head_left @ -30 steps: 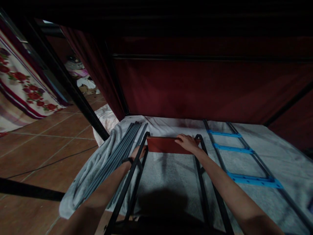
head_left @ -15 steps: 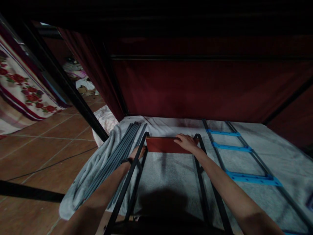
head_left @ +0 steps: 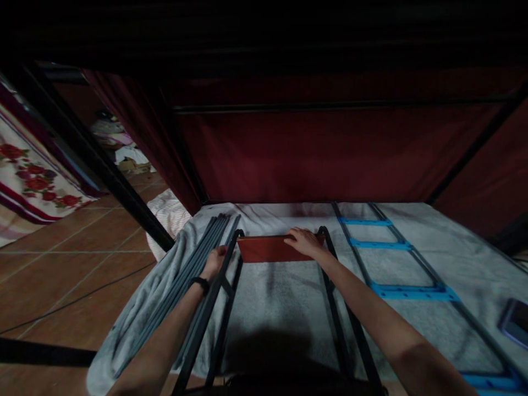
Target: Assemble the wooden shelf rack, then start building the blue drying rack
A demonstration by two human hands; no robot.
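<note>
A black metal frame (head_left: 206,324) with two bent-over tops stands in front of me, and a flat reddish-brown board (head_left: 264,250) spans it near the top. My right hand (head_left: 304,242) is closed over the board's upper edge, close to the right upright. My left hand (head_left: 214,262), with a black band (head_left: 201,283) on its wrist, is at the outer side of the left upright. Its fingers are drawn together by the bar; whatever they hold is too small or hidden to tell.
Several grey tubes (head_left: 185,286) lie on the grey blanket (head_left: 272,308) to the left. On the right lies a ladder-like rack of dark tubes with blue crosspieces (head_left: 379,245), and a phone-like dark object (head_left: 513,322). A dark post (head_left: 111,170) slants at left; a red curtain (head_left: 305,159) hangs behind.
My left hand has come from behind the left upright to its outer side and is now more visible. My right hand stays on the board. The view has shifted slightly right.
</note>
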